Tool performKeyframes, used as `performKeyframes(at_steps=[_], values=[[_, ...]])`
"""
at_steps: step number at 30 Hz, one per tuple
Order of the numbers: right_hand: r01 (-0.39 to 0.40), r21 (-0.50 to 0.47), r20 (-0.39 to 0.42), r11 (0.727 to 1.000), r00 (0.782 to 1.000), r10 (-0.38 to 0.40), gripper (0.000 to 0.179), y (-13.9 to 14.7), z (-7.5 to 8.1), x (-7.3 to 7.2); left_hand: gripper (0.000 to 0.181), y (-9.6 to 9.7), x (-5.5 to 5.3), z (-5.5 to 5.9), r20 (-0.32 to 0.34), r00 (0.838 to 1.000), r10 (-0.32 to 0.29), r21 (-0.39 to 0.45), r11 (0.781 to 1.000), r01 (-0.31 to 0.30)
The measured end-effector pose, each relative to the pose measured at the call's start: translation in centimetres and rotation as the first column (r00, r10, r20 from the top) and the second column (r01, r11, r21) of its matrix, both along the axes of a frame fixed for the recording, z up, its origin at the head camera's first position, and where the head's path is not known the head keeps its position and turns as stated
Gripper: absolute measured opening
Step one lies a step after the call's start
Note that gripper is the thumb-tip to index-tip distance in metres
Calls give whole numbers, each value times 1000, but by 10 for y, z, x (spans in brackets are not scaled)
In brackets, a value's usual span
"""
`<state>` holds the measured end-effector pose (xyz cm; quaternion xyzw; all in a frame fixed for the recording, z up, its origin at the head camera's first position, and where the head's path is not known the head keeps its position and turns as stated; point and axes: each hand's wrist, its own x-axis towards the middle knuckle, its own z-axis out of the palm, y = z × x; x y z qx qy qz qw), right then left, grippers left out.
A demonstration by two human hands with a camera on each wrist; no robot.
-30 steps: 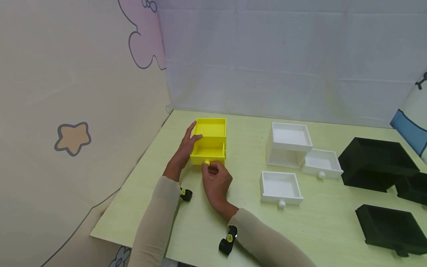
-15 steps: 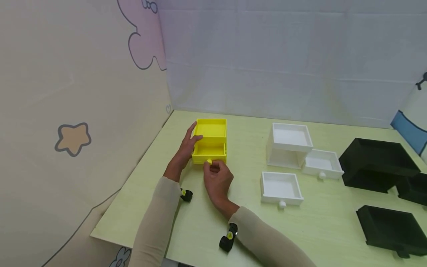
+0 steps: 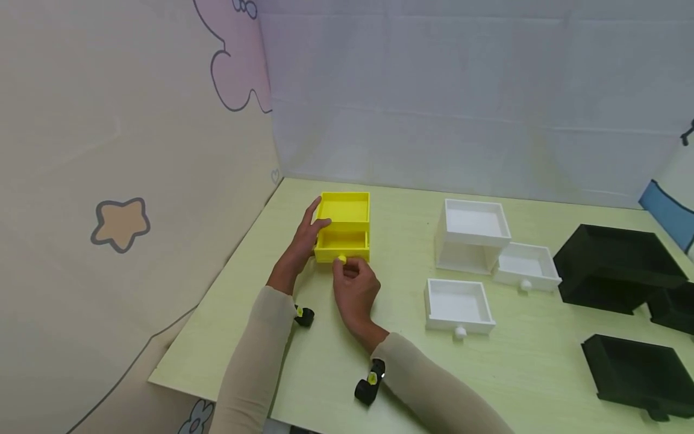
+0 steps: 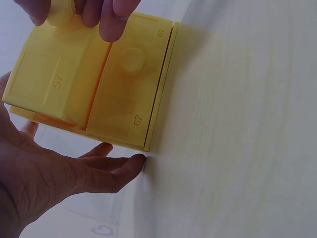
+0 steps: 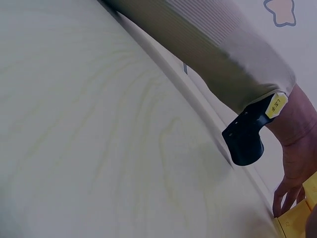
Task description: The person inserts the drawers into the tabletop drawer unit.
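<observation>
A small yellow cabinet [image 3: 343, 207] stands at the back left of the table. Its upper drawer [image 3: 325, 255] is partly pulled out, showing a bare inside. My right hand [image 3: 356, 293] pinches that drawer's round knob [image 3: 343, 259] between thumb and curled fingers. Along the cabinet's left side my left hand [image 3: 299, 246] grips, thumb over the top's front edge. In the left wrist view, the lower drawer [image 4: 111, 101] sits flush below, its own knob [image 4: 132, 60] untouched. In the right wrist view, the cabinet [image 5: 293, 221] is mostly cut off.
To the right stand a white cabinet [image 3: 473, 220] and two white drawers [image 3: 458, 303], one leaning near it. Farther right are a black cabinet [image 3: 618, 253] and black drawers [image 3: 640, 374]. Walls border the table [image 3: 401, 367] at the left and back.
My right hand has moved slightly forward, and the yellow upper drawer has slid farther into its cabinet. My left hand keeps its hold on the side.
</observation>
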<state>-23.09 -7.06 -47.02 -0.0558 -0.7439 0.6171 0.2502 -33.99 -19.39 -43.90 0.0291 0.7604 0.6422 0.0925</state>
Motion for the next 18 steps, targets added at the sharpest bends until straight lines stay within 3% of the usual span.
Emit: performKeyframes(at_steps=[8, 18], values=[[16, -29, -36, 999, 999, -17, 19, 0, 2, -3, 57, 3, 1, 0, -3, 1000, 2, 5, 1000, -2], [6, -29, -19, 1000, 1000, -6, 20, -2, 3, -6, 56, 3, 3, 3, -14, 1000, 20, 10, 1000, -20]])
